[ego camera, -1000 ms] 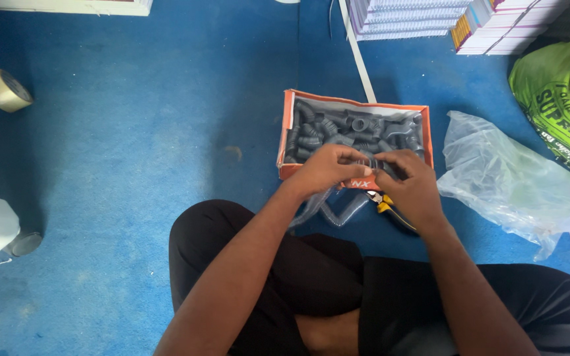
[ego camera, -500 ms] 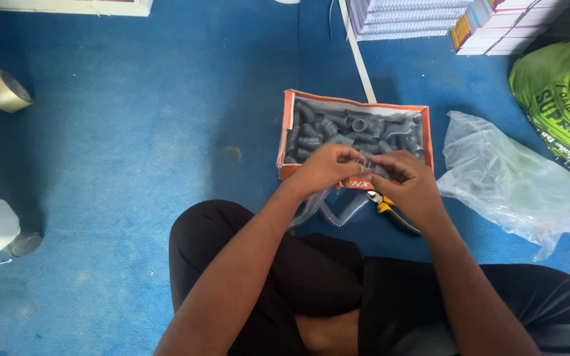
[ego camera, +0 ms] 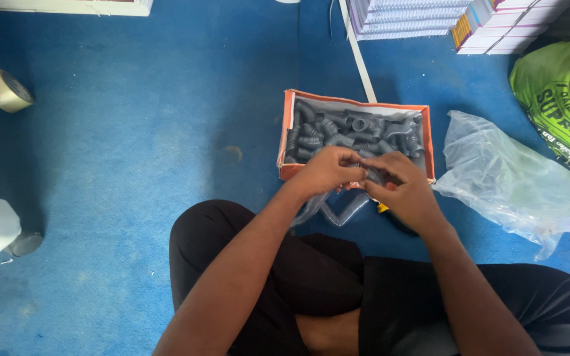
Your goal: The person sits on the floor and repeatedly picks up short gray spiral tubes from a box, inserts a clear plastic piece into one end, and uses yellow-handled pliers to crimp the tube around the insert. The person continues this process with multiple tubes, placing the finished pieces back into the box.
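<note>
A small grey fitting (ego camera: 363,173) is being pinched between the fingertips of both hands, just over the near edge of the box (ego camera: 287,135). The left hand (ego camera: 328,173) is being kept curled, its fingers closed on the fitting's left end; the right hand (ego camera: 404,191) is being held bent around the right end, thumb and fingers grasping it. Just beyond the hands, the orange box is being seen packed with grey fittings (ego camera: 357,132). Below the hands, clear plastic (ego camera: 338,209) is lying against the black-clad legs (ego camera: 285,264). To the right of the right hand, a crumpled bag (ego camera: 509,181) is lying on the blue floor (ego camera: 133,151). Far left of the left hand, a tape roll (ego camera: 4,91) is resting.
</note>
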